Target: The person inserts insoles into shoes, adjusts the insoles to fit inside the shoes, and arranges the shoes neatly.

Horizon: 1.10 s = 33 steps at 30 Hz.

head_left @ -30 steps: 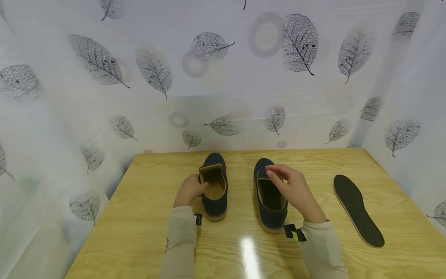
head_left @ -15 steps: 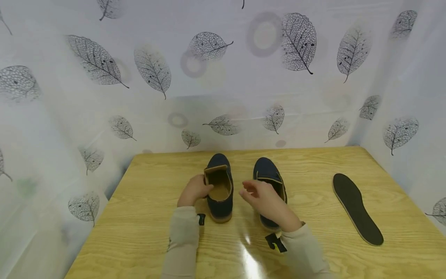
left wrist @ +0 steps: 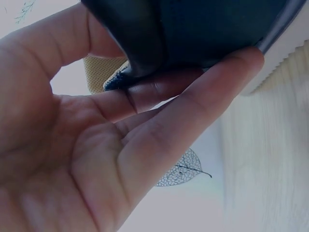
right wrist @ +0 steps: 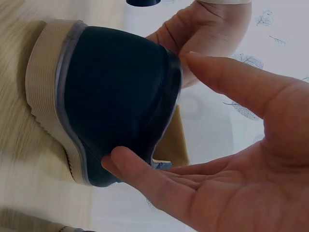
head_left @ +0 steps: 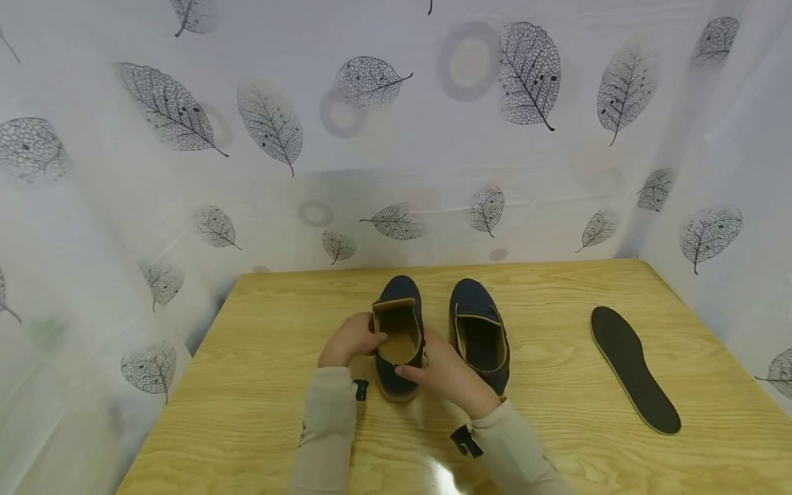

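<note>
A navy slip-on shoe (head_left: 399,378) with a tan lining stands on the table, its toe pointing away. My left hand (head_left: 351,341) grips its left side, thumb inside the opening and fingers along the outer wall; the left wrist view shows those fingers (left wrist: 227,77) against the dark upper. My right hand (head_left: 450,375) is at the shoe's heel and right side. In the right wrist view its thumb lies at the heel collar and its rather straight fingers (right wrist: 128,162) touch the side. The second navy shoe (head_left: 473,299) stands just right of that hand.
A black insole (head_left: 634,371) lies flat at the right of the wooden table (head_left: 266,412). Behind and at the sides hangs a white curtain (head_left: 396,151) with a leaf print. Black straps are at both wrists.
The left-hand shoe has shifted right, closer to the other one, with my left hand on it. My right hand has moved left and down from above the second shoe to the first shoe's heel.
</note>
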Tool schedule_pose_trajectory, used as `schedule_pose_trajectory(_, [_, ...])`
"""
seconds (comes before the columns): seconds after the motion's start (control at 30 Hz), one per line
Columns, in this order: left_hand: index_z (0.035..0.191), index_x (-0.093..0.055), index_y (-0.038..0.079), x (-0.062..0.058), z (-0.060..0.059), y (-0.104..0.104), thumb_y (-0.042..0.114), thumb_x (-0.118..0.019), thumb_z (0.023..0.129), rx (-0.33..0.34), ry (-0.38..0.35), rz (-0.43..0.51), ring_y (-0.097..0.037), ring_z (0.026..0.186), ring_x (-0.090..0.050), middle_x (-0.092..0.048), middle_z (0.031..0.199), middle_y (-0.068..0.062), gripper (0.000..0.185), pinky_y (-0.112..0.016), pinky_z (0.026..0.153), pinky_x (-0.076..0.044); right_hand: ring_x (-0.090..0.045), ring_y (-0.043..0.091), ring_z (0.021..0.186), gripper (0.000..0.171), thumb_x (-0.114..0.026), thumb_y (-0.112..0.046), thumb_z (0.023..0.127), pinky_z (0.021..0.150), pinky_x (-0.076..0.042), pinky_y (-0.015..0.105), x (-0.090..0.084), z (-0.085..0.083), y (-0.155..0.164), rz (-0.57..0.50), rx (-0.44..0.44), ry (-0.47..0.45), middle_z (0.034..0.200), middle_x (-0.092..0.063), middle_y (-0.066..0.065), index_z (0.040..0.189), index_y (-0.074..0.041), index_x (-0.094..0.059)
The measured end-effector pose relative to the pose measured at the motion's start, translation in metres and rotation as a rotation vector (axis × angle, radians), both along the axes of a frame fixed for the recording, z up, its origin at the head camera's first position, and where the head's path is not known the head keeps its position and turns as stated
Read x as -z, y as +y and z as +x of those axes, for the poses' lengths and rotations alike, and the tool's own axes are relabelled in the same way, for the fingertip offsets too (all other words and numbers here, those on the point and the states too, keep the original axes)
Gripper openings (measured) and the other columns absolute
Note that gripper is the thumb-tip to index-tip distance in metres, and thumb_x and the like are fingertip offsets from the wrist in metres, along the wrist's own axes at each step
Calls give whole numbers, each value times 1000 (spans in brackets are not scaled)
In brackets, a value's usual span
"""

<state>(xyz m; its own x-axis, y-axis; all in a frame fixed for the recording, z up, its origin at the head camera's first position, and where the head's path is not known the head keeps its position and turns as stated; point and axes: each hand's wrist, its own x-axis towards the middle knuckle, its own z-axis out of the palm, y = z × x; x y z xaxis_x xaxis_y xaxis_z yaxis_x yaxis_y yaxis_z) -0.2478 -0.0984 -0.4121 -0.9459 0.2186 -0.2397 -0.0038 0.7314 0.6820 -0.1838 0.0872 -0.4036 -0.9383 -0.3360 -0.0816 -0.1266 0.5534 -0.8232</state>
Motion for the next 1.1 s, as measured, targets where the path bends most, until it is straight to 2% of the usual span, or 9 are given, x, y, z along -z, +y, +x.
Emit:
schedule_pose_trajectory(0.2, [100,-62,-4,-1,1,5,8,-64,88,12,-9,10,-18,64,-61,-62,81,-10,17,-29,58,-52,-43,42,129,74,-74,-13,85,101,-39,54,2,-2,0,-18,-17,43,140,-44,27,143,6,-32])
schedule_pose_trajectory(0.47, [93,-61,-1,-3,0,10,8,-63,88,49,1,2,-15,59,-55,-60,74,-7,10,-26,54,-46,-45,41,127,70,-74,-13,86,100,-41,54,-1,-2,5,-6,-16,45,137,-47,26,142,6,-35])
schedule_pose_trajectory(0.6, [99,-60,-3,-5,2,8,9,-63,88,51,27,-31,-19,68,-58,-62,83,-11,17,-30,59,-48,-45,41,127,73,-74,-15,86,99,-41,54,-2,-2,6,11,-14,23,138,-46,26,142,7,-34])
schedule_pose_trajectory(0.7, [116,-54,-7,-8,5,7,10,-63,89,13,94,-52,-29,88,-63,-64,103,-20,33,-39,72,-53,-47,42,125,80,-74,-21,86,98,-43,53,-4,-1,6,64,3,-8,138,-45,30,143,12,-29])
schedule_pose_trajectory(0.77, [129,-48,-7,-11,6,8,10,-63,90,-10,179,-61,-36,104,-60,-59,118,-25,44,-45,83,-51,-49,42,123,84,-74,-24,86,96,-44,52,-7,0,7,105,14,-25,137,-45,32,144,14,-27])
schedule_pose_trajectory(0.83, [135,-46,-4,-12,6,10,9,-62,91,-11,270,-64,-39,112,-56,-55,126,-26,48,-49,90,-49,-52,42,119,86,-74,-27,86,94,-46,52,-11,2,9,129,14,-32,135,-47,32,144,15,-27])
schedule_pose_trajectory(0.9, [138,-47,0,-13,6,13,7,-63,91,6,356,-63,-39,114,-54,-54,127,-25,50,-50,92,-47,-55,40,117,82,-73,-29,86,92,-48,51,-17,5,15,124,8,-40,133,-50,29,143,12,-31])
schedule_pose_trajectory(0.97, [136,-50,3,-12,6,16,6,-64,91,23,409,-48,-37,114,-55,-55,126,-22,47,-49,93,-47,-57,38,114,76,-72,-30,88,90,-49,49,-25,7,25,118,-30,-22,129,-55,27,142,11,-37])
schedule_pose_trajectory(1.1, [130,-57,4,-11,6,17,4,-64,91,32,460,-27,-35,111,-56,-58,121,-19,40,-47,93,-47,-58,36,113,61,-65,-27,93,91,-50,44,-45,9,61,23,-123,41,127,-57,25,137,10,-45])
